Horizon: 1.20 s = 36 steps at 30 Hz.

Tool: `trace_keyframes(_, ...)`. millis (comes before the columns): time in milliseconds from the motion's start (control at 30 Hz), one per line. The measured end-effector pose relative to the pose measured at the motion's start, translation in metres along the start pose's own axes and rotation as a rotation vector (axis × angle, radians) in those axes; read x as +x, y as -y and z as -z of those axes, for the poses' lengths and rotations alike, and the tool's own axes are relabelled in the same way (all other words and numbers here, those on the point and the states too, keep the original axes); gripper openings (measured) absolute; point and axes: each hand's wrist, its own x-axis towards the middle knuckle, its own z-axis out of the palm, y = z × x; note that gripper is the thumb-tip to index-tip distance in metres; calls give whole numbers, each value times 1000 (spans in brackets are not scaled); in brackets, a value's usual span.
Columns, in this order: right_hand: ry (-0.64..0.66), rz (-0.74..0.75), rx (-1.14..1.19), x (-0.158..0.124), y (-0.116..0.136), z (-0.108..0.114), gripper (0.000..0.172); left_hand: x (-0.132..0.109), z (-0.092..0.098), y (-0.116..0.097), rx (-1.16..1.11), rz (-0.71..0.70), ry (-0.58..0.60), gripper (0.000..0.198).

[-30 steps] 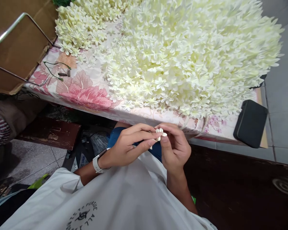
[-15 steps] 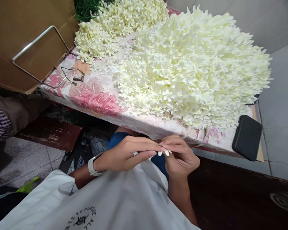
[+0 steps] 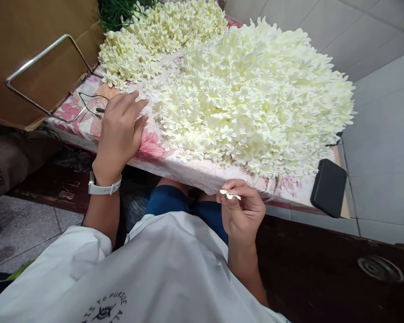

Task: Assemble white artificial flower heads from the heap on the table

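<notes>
Head view: the right hand (image 3: 245,214), at 5 o'clock, has its fingers (image 3: 232,185) pinched shut on a small cream flower (image 3: 229,194). The left hand (image 3: 119,134), at 10 o'clock, hangs open, spread just beside the heaped flowers (image 3: 249,98) on a floral cloth (image 3: 185,172); the white shirt (image 3: 161,264) reads "TO PURSUE".

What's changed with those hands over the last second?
The left hand has let go and moved forward, away from the right hand, over the floral cloth. The right hand still pinches the small white flower. The cream flower heap looks unchanged.
</notes>
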Motion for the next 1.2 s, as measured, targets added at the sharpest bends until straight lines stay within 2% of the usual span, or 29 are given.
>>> trace_keyframes(33, 10, -11, 15, 1, 1, -1, 7, 1, -1, -2, 7, -4, -3, 60)
trace_keyframes(100, 26, -35, 37, 1, 4, -2, 10, -8, -6, -19, 29, -55, -93, 52)
trace_keyframes(200, 45, -57, 98, 0, 6, -2, 15, -44, -19, -71, -30, -262, -267, 34)
trace_keyframes(233, 55, -56, 121, 0, 5, -1, 15, -58, -24, -90, -89, -315, -263, 33)
trace_keyframes(267, 67, -55, 136, -1, 5, 0, 15, -72, -30, -109, -200, -363, -232, 28)
trace_keyframes(333, 90, -41, 130, -1, 5, 2, 17, -93, -40, -141, -513, -218, 72, 13)
trace_keyframes(367, 99, -26, 110, -1, 5, 3, 17, -100, -44, -152, -604, -141, 180, 10)
trace_keyframes(433, 114, 23, 42, 0, 7, 5, 21, -106, -50, -165, -709, -1, 353, 22)
trace_keyframes(500, 128, 84, -42, 1, 10, 6, 29, -106, -52, -170, -770, 99, 454, 27)
trace_keyframes(600, 127, 149, -146, 2, 15, 7, 40, -103, -53, -170, -863, 226, 516, 28)
trace_keyframes(767, 112, 181, -165, -2, 20, 11, 36, -104, -54, -171, -1073, 380, 549, 21)
trace_keyframes(900, 141, 123, -92, -5, 24, 13, 30, -107, -54, -171, -1079, 350, 520, 18)
trace_keyframes(1067, 72, -19, 39, -3, 27, 11, 18, -104, -48, -169, -917, 181, 596, 15)
trace_keyframes(1200, 96, -149, 123, -3, 28, 14, 11, -102, -46, -168, -830, 81, 609, 14)
